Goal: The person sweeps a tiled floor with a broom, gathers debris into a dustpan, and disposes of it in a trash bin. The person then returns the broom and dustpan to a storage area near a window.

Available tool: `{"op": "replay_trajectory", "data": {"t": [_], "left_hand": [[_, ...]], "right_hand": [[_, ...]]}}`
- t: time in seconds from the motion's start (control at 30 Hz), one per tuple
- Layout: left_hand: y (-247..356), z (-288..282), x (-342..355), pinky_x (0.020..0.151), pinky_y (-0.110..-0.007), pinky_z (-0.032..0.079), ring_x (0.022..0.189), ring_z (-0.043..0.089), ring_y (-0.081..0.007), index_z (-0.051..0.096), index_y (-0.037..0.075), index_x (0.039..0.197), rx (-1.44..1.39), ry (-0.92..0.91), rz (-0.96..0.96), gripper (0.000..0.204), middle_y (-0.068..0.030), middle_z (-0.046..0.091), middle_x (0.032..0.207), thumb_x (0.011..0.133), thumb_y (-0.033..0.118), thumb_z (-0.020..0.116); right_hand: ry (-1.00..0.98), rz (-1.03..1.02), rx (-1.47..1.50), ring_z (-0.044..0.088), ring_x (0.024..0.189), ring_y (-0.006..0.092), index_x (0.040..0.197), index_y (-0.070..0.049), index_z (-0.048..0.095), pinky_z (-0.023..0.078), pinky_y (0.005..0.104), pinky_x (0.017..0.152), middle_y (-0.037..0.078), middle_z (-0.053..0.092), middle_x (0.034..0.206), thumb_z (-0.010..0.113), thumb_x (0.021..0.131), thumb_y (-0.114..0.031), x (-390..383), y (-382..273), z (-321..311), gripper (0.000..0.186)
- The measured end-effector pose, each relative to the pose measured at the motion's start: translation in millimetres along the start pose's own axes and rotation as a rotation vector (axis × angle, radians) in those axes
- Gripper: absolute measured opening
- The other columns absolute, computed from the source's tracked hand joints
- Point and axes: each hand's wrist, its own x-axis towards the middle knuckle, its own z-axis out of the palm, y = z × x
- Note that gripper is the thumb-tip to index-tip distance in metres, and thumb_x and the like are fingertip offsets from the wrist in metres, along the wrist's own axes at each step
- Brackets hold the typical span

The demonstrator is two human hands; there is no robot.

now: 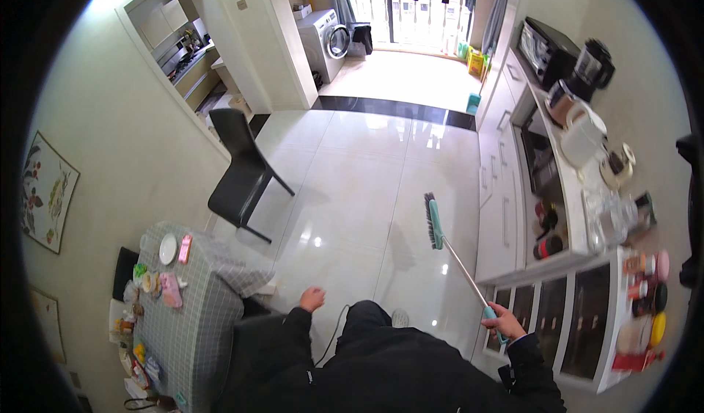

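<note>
My right hand (504,320) is wrapped round the teal grip of a broom. The broom (465,272) slants forward and to the left on a thin metal handle. Its teal head with dark bristles is out over the pale tiles, in front of the white cabinets; I cannot tell whether the bristles touch the floor. My left hand (313,298) hangs near the corner of the cloth-covered table (192,323), fingers curled in and holding nothing that I can see. Both arms wear black sleeves.
A black chair (242,177) stands left on the tiles. Along the right runs a white cabinet (503,215) with a kettle (584,136) and blender (591,68) on top. A washing machine (321,40) and teal dustpan (473,103) are farther off. A thin cable (336,334) lies by my leg.
</note>
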Motion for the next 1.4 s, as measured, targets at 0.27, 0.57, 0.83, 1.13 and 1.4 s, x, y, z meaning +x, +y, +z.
{"op": "replay_trajectory", "data": {"t": [0.27,0.57,0.83,1.13,1.4], "left_hand": [[68.9,-83.2,194.0,0.055,-0.047,0.051,0.067,0.064,-0.0324,0.056,0.002,0.103,-0.208,0.36,-0.696,0.023,-0.0173,0.063,0.086,0.092,0.022,0.057],[580.1,34.9,697.8,0.042,-0.032,0.043,0.049,0.052,-0.0168,0.059,0.001,0.089,0.027,-0.082,0.046,0.015,-0.0054,0.054,0.064,0.088,0.016,0.058],[994.1,313.1,920.5,0.06,-0.026,0.051,0.066,0.061,-0.0129,0.06,0.002,0.109,0.116,-0.272,0.357,0.028,-0.0062,0.064,0.082,0.094,0.026,0.06],[1265.8,527.2,1110.2,0.058,-0.024,0.048,0.063,0.058,-0.0109,0.064,0.002,0.096,0.168,-0.519,0.368,0.022,-0.0027,0.062,0.075,0.094,0.024,0.061],[1432.7,737.5,1370.7,0.069,-0.042,0.051,0.075,0.067,-0.0315,0.07,0.005,0.079,0.867,-0.497,0.815,0.031,-0.0181,0.068,0.074,0.09,0.032,0.058]], "right_hand": [[0.04,-0.105,-0.087,0.052,0.051,0.0133,0.147,-0.007,0.035,0.044,0.0306,0.043,0.004,0.056,0.07,0.071,0.079,0.0,245.5,-264.9,-70.9,0.077],[0.132,-0.104,-0.006,0.052,0.049,0.0124,0.147,-0.008,0.036,0.043,0.0302,0.043,0.004,0.055,0.066,0.075,0.077,-0.006,421.5,-521.8,-153.9,0.08],[0.136,-0.096,0.038,0.051,0.049,0.0127,0.148,-0.01,0.035,0.042,0.0299,0.044,0.004,0.053,0.065,0.076,0.077,-0.007,645.7,-709.8,-289.8,0.081],[0.18,-0.114,-0.077,0.056,0.054,0.0157,0.141,-0.005,0.043,0.047,0.0333,0.049,0.011,0.062,0.077,0.079,0.074,-0.016,799.3,-932.4,-433.4,0.077],[0.472,-0.084,-0.493,0.063,0.094,0.0397,0.138,-0.013,0.048,0.052,0.0453,0.083,0.019,0.064,0.115,0.074,0.069,-0.023,944.9,-1023.5,-483.1,0.074]]}}
